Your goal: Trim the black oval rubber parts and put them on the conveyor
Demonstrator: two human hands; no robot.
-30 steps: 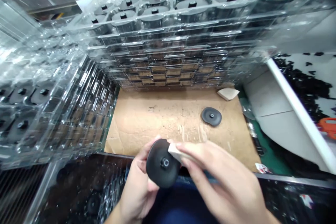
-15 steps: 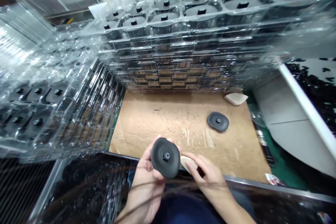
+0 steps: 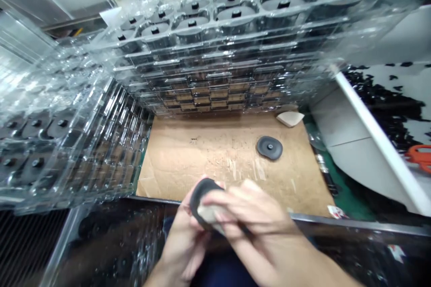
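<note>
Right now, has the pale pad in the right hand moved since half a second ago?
Yes: judged against the loose black disc on the cardboard, the pale pad has shifted left, over the held black disc.

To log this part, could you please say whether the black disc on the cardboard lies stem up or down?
Stem up: the black disc lies on the cardboard with its central stem visible on top.
</note>
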